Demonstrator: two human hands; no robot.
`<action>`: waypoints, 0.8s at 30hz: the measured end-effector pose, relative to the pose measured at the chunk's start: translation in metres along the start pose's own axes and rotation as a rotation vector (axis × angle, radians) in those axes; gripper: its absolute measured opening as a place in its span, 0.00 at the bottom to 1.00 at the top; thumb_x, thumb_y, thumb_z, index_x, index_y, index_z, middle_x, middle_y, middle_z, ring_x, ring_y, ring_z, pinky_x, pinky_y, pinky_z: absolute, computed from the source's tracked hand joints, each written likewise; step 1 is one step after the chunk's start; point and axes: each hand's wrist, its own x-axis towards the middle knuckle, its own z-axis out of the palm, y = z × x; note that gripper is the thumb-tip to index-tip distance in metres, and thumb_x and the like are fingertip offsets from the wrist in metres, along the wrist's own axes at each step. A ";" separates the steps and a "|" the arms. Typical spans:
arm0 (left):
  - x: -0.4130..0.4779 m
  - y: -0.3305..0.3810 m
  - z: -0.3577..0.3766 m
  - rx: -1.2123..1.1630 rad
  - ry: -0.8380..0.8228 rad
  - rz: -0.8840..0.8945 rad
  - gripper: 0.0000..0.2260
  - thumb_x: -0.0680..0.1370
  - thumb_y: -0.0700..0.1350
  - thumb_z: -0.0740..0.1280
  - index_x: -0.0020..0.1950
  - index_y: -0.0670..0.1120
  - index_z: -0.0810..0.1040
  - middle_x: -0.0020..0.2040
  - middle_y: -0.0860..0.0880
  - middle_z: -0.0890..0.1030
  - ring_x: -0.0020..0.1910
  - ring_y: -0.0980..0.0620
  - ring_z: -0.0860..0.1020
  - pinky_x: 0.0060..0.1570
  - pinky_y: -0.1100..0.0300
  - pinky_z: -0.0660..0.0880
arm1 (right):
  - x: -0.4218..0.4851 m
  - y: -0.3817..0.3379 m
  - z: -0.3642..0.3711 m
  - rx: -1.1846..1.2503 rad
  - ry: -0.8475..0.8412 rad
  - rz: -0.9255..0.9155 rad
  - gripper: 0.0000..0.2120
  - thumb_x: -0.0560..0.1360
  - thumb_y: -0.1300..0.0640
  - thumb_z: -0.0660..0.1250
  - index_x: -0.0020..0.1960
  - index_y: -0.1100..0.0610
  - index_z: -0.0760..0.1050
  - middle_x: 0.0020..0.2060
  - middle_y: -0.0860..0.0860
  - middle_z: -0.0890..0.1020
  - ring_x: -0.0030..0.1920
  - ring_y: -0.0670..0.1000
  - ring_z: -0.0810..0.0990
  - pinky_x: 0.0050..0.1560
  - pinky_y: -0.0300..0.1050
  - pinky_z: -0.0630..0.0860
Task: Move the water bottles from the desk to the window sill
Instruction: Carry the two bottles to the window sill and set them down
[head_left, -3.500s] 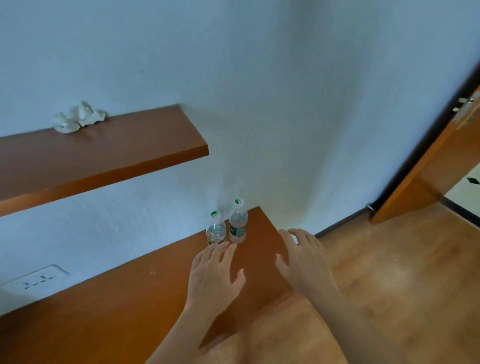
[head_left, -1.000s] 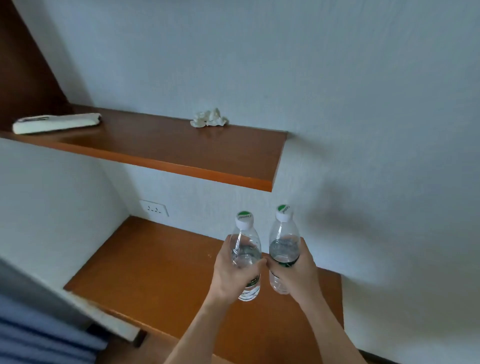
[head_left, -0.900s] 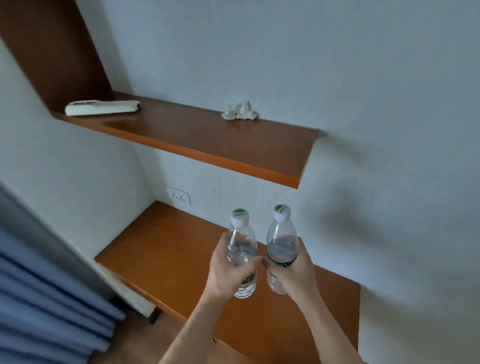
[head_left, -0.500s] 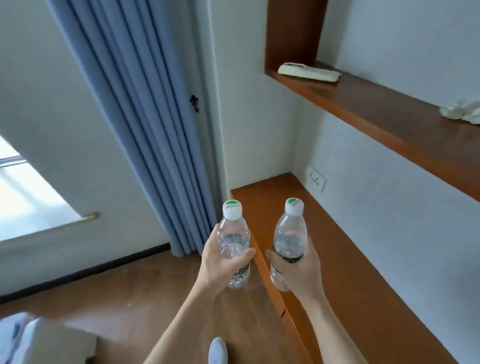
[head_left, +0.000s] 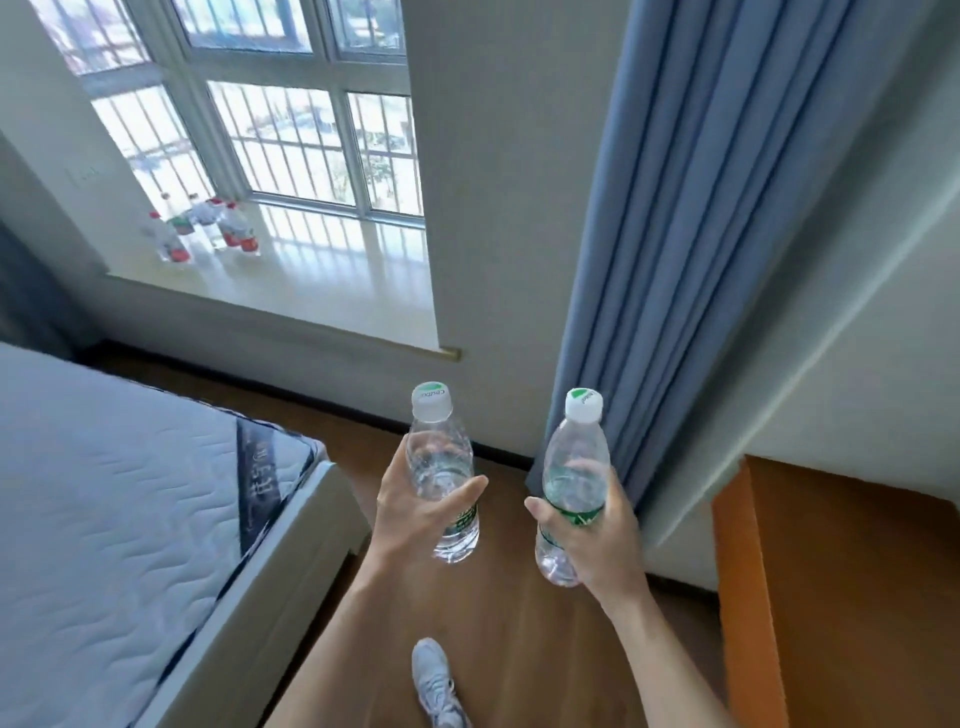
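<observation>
In the head view, the left hand (head_left: 415, 512) is wrapped around the left water bottle (head_left: 441, 470) and the right hand (head_left: 597, 535) around the right water bottle (head_left: 574, 483); both bottles are held upright in the air above the wooden floor (head_left: 514, 613), a little apart. The window sill (head_left: 332, 280) lies well ahead to the left and carries a group of other bottles (head_left: 208, 228) at its far left end. The desk (head_left: 841, 597) is at the right edge, beside the blue curtain (head_left: 701, 234), and a bed (head_left: 119, 499) stands on the left.

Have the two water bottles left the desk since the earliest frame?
Yes. Both water bottles are lifted off the desk, one per hand, carried leftward toward the window sill.
</observation>
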 end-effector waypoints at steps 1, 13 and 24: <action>0.012 -0.003 -0.009 -0.001 0.021 -0.006 0.20 0.65 0.42 0.81 0.52 0.50 0.76 0.44 0.51 0.83 0.41 0.57 0.82 0.42 0.64 0.78 | 0.013 -0.002 0.015 -0.001 -0.025 -0.005 0.24 0.64 0.48 0.82 0.54 0.45 0.73 0.47 0.37 0.81 0.49 0.39 0.80 0.47 0.32 0.75; 0.201 -0.035 -0.109 -0.042 0.155 -0.004 0.25 0.63 0.52 0.80 0.55 0.47 0.75 0.50 0.50 0.82 0.49 0.51 0.83 0.49 0.55 0.81 | 0.200 -0.047 0.194 -0.009 -0.168 -0.071 0.24 0.64 0.46 0.81 0.54 0.44 0.73 0.47 0.42 0.83 0.49 0.41 0.81 0.48 0.37 0.76; 0.305 -0.062 -0.176 -0.010 0.304 -0.038 0.24 0.62 0.54 0.79 0.54 0.51 0.75 0.48 0.53 0.81 0.49 0.50 0.82 0.48 0.56 0.81 | 0.297 -0.066 0.305 -0.035 -0.298 -0.082 0.26 0.62 0.46 0.81 0.55 0.48 0.74 0.47 0.42 0.82 0.47 0.32 0.78 0.40 0.24 0.72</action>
